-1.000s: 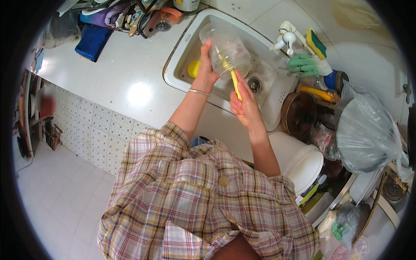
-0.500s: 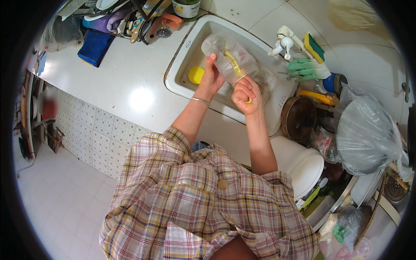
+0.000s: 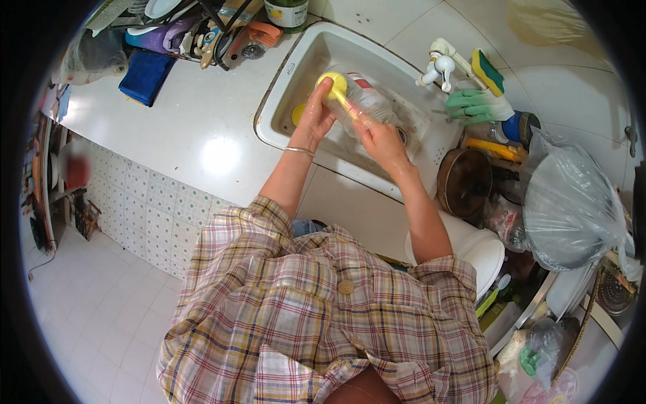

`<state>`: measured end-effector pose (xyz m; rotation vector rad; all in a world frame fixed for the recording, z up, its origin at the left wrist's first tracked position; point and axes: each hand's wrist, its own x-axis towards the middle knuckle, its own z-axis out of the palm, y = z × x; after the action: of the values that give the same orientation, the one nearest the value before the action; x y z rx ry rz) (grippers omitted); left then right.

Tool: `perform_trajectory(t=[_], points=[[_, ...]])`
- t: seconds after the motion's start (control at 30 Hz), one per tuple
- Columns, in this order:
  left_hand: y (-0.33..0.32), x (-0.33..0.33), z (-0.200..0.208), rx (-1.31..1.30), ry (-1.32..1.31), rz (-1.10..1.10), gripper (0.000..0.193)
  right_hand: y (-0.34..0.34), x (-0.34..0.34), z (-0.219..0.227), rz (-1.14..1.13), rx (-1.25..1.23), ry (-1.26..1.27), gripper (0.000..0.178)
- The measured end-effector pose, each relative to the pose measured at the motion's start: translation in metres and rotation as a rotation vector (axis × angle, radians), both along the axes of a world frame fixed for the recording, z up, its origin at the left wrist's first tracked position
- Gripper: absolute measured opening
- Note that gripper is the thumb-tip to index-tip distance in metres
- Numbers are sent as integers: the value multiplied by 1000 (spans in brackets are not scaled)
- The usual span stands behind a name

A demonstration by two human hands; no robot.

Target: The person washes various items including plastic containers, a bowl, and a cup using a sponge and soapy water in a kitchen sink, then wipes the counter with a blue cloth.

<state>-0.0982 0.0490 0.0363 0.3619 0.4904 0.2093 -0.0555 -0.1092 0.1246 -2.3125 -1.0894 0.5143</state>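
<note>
Over the sink [image 3: 269, 111], my left hand [image 3: 314, 121] is wrapped round a clear plastic jar [image 3: 344, 116], tilted with its mouth toward my right hand. A yellow long-handled tool with a round head [image 3: 334, 86] shows at the jar, its head by my left fingertips; whether it is a brush or a spoon I cannot tell. My right hand [image 3: 385, 143] is closed on its handle, fingers pointing at the jar. Behind, another clear plastic container with a red mark [image 3: 363, 82] lies in the basin. A round yellow lid [image 3: 297, 114] is partly hidden by my left hand.
A white tap [image 3: 441, 65] and a yellow-green sponge [image 3: 488, 73] are at the back right, above green-and-white gloves [image 3: 474, 106]. A brown round pan [image 3: 464, 182] and a bagged bowl [image 3: 572, 209] crowd the right. On the left counter lies a folded blue cloth [image 3: 147, 75].
The yellow tool's round head has come into view near my left fingers. My right hand has shifted slightly and turned, fingers now extending leftward; my left hand has moved slightly left.
</note>
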Motion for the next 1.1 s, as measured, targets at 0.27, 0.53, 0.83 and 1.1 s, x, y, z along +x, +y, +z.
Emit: perform_trajectory(t=[0.27,0.53,0.83,1.1], points=[[-8,1,-7,85,40,110,46,1,0,-35,-321,186,-58,36],[-4,3,-14,6,-63,115,65,-6,1,-4,-681,522,1874,31],[16,5,21,3,-52,113,75,-21,-11,1,-365,215,1045,37],[3,2,16,-25,-146,262,68,-25,-28,26,-501,498,1691,42]])
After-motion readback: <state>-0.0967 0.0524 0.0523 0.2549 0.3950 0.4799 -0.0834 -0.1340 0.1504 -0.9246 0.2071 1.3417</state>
